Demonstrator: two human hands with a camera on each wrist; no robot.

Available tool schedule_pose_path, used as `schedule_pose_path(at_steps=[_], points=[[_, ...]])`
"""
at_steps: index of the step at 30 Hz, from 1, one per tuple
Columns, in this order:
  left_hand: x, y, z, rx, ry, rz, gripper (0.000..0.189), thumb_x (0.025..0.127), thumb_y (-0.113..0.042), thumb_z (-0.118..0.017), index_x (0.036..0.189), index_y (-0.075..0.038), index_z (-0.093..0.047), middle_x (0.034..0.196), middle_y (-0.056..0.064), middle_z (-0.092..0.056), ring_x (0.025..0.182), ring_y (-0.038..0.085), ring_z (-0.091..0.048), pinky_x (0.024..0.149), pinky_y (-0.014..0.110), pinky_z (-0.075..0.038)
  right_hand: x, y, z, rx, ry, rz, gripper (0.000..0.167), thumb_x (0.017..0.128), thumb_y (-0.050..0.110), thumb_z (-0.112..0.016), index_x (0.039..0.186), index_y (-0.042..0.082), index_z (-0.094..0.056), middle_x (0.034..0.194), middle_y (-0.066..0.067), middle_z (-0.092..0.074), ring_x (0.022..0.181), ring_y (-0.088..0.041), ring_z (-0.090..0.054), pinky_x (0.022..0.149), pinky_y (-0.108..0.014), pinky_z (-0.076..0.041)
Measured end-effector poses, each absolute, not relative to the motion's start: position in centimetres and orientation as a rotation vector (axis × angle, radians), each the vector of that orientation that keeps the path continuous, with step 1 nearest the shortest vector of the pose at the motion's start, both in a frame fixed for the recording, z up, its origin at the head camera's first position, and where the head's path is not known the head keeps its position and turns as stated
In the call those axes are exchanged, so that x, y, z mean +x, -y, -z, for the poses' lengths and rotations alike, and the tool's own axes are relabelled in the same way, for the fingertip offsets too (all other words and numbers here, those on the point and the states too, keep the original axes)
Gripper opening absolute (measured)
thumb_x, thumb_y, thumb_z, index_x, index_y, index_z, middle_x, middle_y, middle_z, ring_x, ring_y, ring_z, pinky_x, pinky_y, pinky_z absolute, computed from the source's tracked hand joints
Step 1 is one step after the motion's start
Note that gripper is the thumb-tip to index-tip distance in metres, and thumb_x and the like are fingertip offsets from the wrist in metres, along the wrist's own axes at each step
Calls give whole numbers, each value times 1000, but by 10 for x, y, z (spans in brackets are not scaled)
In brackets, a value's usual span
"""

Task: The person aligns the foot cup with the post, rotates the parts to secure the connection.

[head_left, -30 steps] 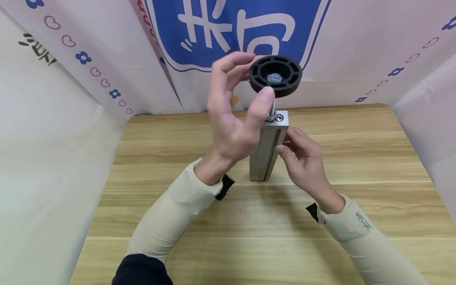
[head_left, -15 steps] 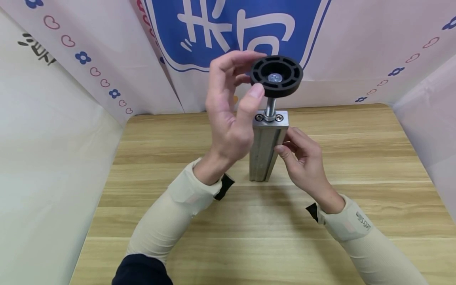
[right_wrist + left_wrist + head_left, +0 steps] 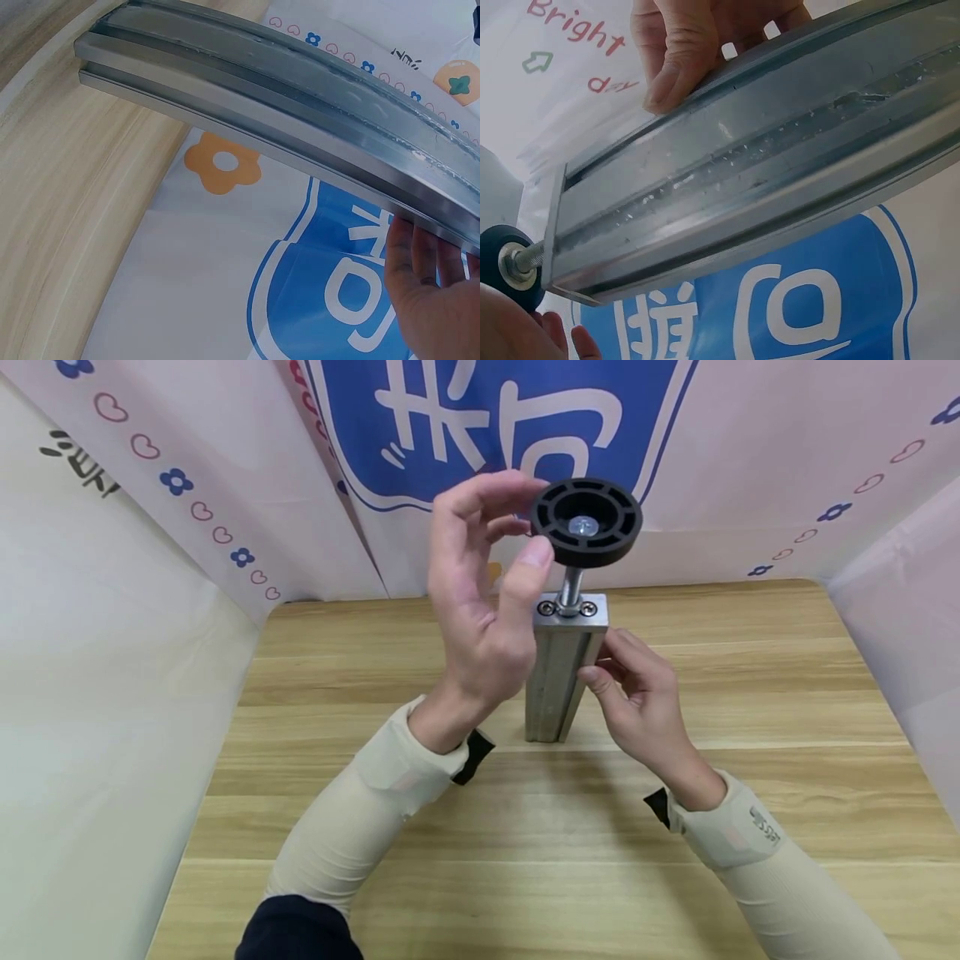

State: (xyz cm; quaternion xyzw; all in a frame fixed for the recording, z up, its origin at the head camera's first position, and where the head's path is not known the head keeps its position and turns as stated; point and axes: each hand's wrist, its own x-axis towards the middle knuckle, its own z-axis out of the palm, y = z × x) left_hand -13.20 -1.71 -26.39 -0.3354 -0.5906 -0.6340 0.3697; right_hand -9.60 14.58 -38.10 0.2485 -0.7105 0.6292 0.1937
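Note:
An aluminium profile (image 3: 553, 681) stands upright on the table, with a flat end plate on top held by two screws. A threaded stem (image 3: 572, 587) rises from that plate and carries a round black levelling foot (image 3: 587, 556). My left hand (image 3: 483, 602) has thumb and fingers curled at the foot's left rim. In the left wrist view the foot (image 3: 501, 259) and stem show beside the end plate, and part of the left hand is below them. My right hand (image 3: 643, 693) grips the profile's right edge between thumb and fingers; its fingers (image 3: 424, 251) lie along the profile in the right wrist view.
The wood-grain table (image 3: 360, 793) spreads around the profile. Behind it hangs a white printed sheet with a blue sign (image 3: 480, 435). White sheets (image 3: 112, 635) also close off the left and right sides.
My left thumb has slid leftward from the front of the levelling foot to its left rim, uncovering the stem and a screw. The foot has shifted slightly right; the right hand stays still.

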Motion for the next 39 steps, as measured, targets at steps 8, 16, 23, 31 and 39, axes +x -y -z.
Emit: schedule_pose_path(at_steps=[8,16,23,31,39], points=[[-127,14,253,-849,1557,1512,54,81,-20,-68,119,16,-53,123,31,-58,119,22,-55,97,34,-53,-97,-145,383,725,1945,-1797,49,100,24,-67,133,-11,-65,112,10,-71,97,-9,-67,88,-21,-61],[-127,12,248,-809,1648,1358,69,68,-18,-91,120,13,-58,120,25,-61,116,12,-50,92,28,-50,-97,-146,384,737,1948,-1785,50,100,27,-67,134,-10,-65,112,9,-71,96,-10,-66,89,-22,-61],[-128,11,250,-782,1675,1352,66,71,-19,-92,120,10,-57,119,24,-61,112,19,-55,94,25,-49,-97,-146,384,738,1945,-1792,51,100,27,-66,135,-10,-64,113,8,-71,96,-10,-66,90,-23,-61],[-128,14,255,-822,1611,1474,56,78,-13,-80,121,13,-54,120,28,-64,117,20,-59,97,29,-50,-97,-146,385,735,1939,-1795,51,100,26,-67,135,-11,-64,112,10,-71,96,-9,-66,89,-22,-61],[-130,15,258,-918,1554,1509,45,87,-14,-60,119,16,-52,123,35,-68,114,36,-69,92,33,-51,-97,-146,383,718,1960,-1790,45,100,19,-67,135,-10,-65,114,10,-71,99,-9,-68,90,-22,-62]])
